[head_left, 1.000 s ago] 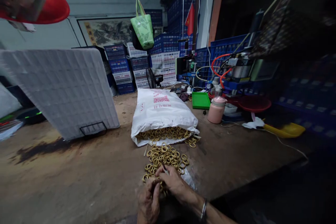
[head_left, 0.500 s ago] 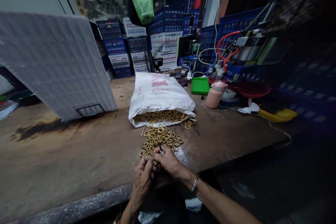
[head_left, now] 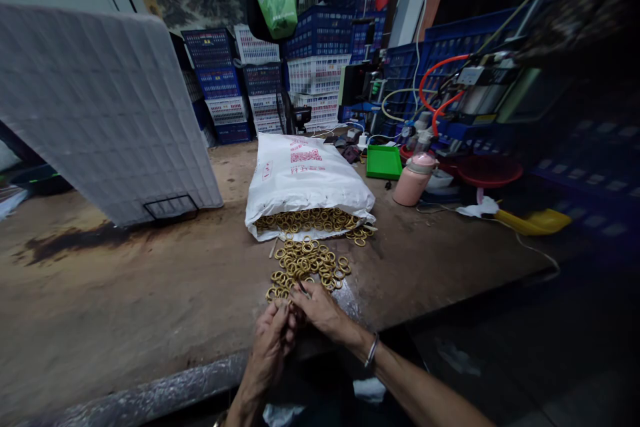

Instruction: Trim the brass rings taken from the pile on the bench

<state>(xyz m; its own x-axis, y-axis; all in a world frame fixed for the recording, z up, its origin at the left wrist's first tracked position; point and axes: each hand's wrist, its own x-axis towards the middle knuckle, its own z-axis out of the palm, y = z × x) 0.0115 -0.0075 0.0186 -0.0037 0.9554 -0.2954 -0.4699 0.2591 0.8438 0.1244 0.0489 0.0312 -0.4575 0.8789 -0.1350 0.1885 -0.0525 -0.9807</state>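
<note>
My left hand [head_left: 270, 340] and my right hand [head_left: 320, 310] meet at the near edge of a worn wooden bench [head_left: 125, 293]. Both are closed in a pinch over the near end of a pile of brass-coloured rings [head_left: 307, 263]. A thin dark tool sticks up from my right fingers [head_left: 301, 287]. My left fingertips press against a ring or rings too small to make out. Behind the pile lies a white sack [head_left: 305, 180], open toward me and spilling more rings. A bracelet is on my right wrist.
A tilted white grid panel [head_left: 100, 113] stands at the left. A pink flask [head_left: 414, 180], a green tray [head_left: 383, 162], a red bowl [head_left: 489, 170] and a yellow scoop [head_left: 537, 220] sit at the right. Stacked blue and white crates [head_left: 300, 80] fill the back.
The view has tipped downward, so the bench edge and my forearms now show. My hands stay together at the pile's near end, barely shifted.
</note>
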